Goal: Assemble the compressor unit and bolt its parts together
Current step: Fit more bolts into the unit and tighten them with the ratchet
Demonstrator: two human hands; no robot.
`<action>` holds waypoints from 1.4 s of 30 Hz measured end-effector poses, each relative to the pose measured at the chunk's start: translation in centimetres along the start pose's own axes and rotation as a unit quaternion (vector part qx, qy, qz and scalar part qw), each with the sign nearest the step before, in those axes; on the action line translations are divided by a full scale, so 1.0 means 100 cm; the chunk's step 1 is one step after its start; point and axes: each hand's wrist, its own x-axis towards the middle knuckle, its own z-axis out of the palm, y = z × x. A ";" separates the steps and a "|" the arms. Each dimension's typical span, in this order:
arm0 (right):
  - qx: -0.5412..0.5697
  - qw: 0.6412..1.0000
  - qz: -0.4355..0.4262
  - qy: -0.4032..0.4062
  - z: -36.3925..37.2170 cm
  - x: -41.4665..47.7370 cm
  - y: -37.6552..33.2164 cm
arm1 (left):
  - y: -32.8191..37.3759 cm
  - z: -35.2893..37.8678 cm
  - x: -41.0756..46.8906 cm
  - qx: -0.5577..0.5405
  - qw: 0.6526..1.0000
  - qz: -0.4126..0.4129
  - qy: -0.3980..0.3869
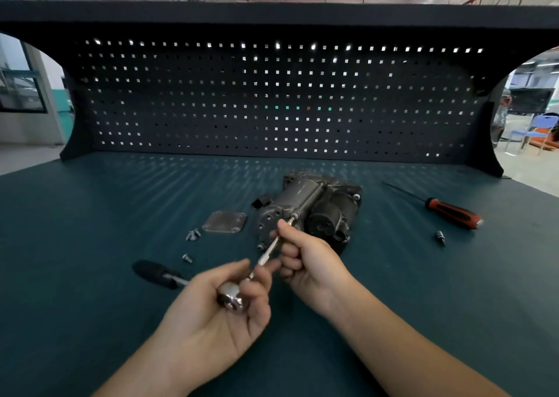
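The dark grey compressor unit (311, 206) lies on the green bench top, past my hands. A ratchet wrench (233, 298) with a black handle and a long thin extension reaches up to a bolt on the unit's front. My left hand (223, 309) grips the shiny ratchet head. My right hand (305, 263) pinches the extension bar near its tip, right at the unit. A square metal cover plate (224, 222) lies flat to the left of the unit, with loose bolts (192, 235) beside it and one bolt (187, 258) nearer me.
A red and black screwdriver (447, 207) lies at the right, with a small socket bit (440, 237) in front of it. A dark pegboard (272, 100) closes off the back of the bench.
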 end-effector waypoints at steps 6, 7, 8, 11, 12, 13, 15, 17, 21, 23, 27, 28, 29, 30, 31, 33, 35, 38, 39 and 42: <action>-0.084 0.996 -0.009 0.006 -0.001 -0.002 0.001 | 0.005 0.002 -0.001 0.528 0.832 0.154 0.074; -0.122 0.992 -0.032 0.022 -0.001 -0.002 0.002 | 0.009 0.002 -0.002 0.623 0.756 0.184 0.083; -0.166 0.983 -0.068 0.041 0.000 -0.001 0.003 | 0.015 0.002 -0.003 0.695 0.682 0.206 0.097; -0.249 0.952 -0.157 0.087 0.003 0.000 0.007 | 0.016 0.007 -0.001 0.876 0.401 0.241 0.119; -0.254 0.948 -0.165 0.096 0.003 0.000 0.007 | 0.010 0.010 0.001 0.918 0.285 0.247 0.125; -0.258 0.946 -0.164 0.103 0.002 0.000 0.007 | 0.005 0.009 0.005 0.939 0.228 0.236 0.101; -0.257 0.949 -0.145 0.109 0.002 0.000 0.007 | 0.003 0.009 0.009 0.957 0.192 0.202 0.085; -0.208 0.967 -0.113 0.095 0.002 0.000 0.006 | 0.009 0.003 0.006 0.936 0.252 0.226 0.100; -0.112 0.991 -0.050 0.059 0.004 -0.001 0.004 | 0.014 0.005 -0.001 0.535 0.828 0.155 0.061; -0.104 0.993 -0.042 0.048 0.004 -0.002 0.003 | 0.009 0.001 -0.001 0.216 0.976 0.031 0.021; -0.099 0.993 -0.047 0.052 0.003 -0.004 0.001 | 0.004 0.006 -0.002 0.102 0.995 0.007 -0.021; -0.104 0.992 -0.043 0.049 0.003 -0.004 0.002 | 0.003 0.006 -0.001 0.181 0.983 0.031 0.009; -0.110 0.992 -0.036 0.045 0.003 -0.004 0.002 | 0.002 0.006 0.000 0.274 0.959 0.063 0.041; -0.113 0.992 -0.026 0.040 0.003 -0.003 0.003 | 0.003 0.005 0.001 0.370 0.921 0.100 0.066; -0.111 0.993 -0.017 0.035 0.003 -0.003 0.003 | 0.003 0.004 0.000 0.461 0.874 0.135 0.077; -0.105 0.994 0.001 0.024 0.004 -0.002 0.002 | 0.008 0.003 -0.002 0.605 0.766 0.193 0.098; -0.095 0.995 0.011 0.014 0.006 -0.002 0.002 | 0.012 0.005 -0.004 0.773 0.582 0.228 0.109; -0.063 0.998 0.013 0.007 0.004 -0.003 0.001 | 0.011 0.004 0.003 0.934 0.242 0.243 0.102; -0.058 0.998 0.011 0.007 0.003 -0.004 0.001 | 0.011 0.005 0.003 0.943 0.216 0.232 0.097; -0.074 0.997 -0.005 0.019 0.001 -0.004 0.001 | 0.013 0.002 0.002 0.851 0.447 0.262 0.090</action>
